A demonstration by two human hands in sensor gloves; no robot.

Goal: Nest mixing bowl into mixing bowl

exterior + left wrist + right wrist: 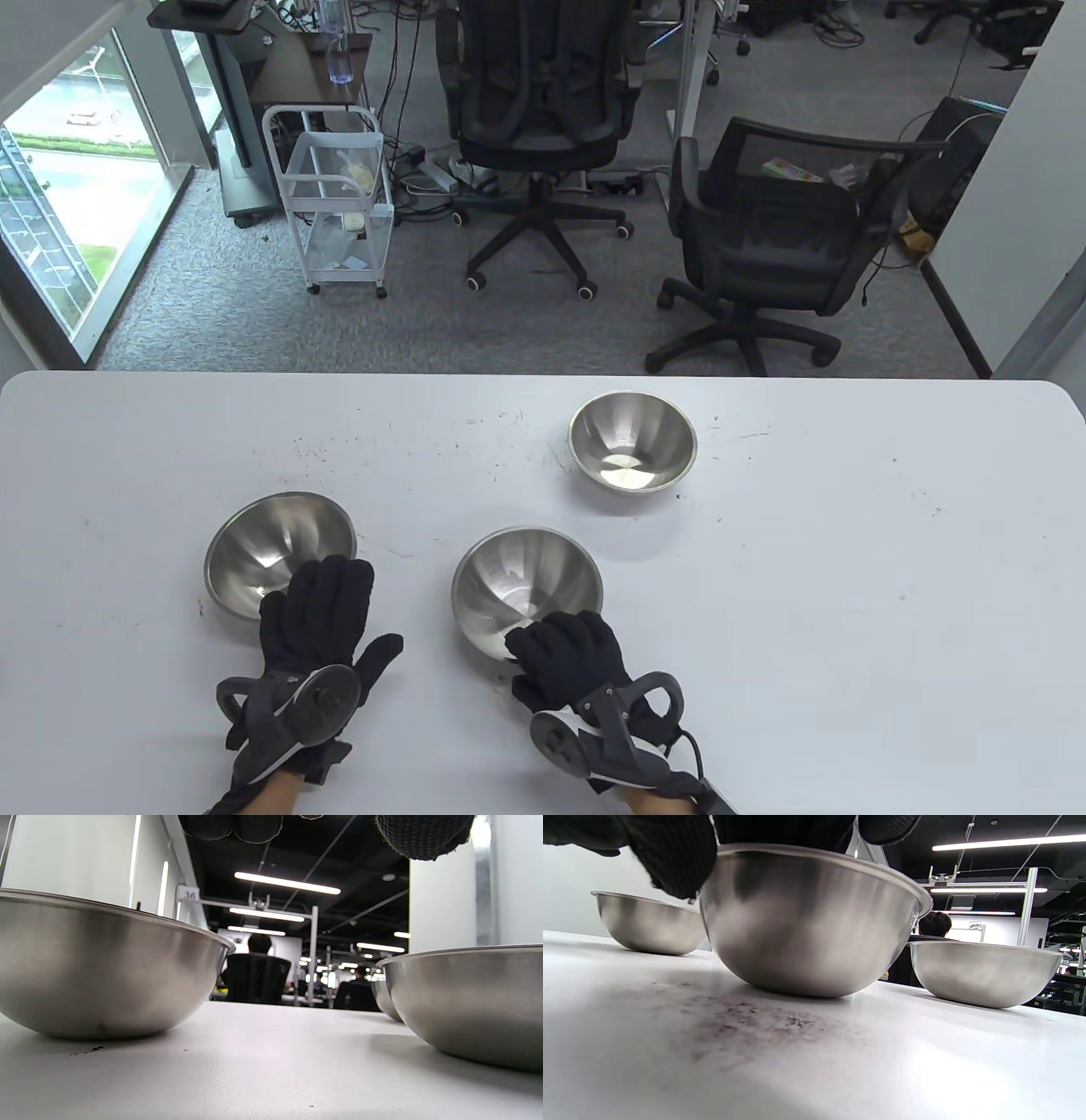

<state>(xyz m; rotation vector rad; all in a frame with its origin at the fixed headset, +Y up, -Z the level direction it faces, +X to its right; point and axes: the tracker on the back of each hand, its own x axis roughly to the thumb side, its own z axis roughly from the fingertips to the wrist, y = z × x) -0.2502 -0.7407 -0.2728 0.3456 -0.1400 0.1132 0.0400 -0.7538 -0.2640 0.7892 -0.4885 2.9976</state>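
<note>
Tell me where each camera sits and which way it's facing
Table view: above, looking down at the table, three steel bowls, both gloved hands.
Left wrist view: near table level, facing between the left bowl and middle bowl; fingers at top.
Right wrist view: low, facing the middle bowl, fingers on its rim.
Shared: middle bowl.

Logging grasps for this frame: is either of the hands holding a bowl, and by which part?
The right hand grips the middle bowl at its near rim. The left hand lies open over the left bowl's near rim, gripping nothing.
</note>
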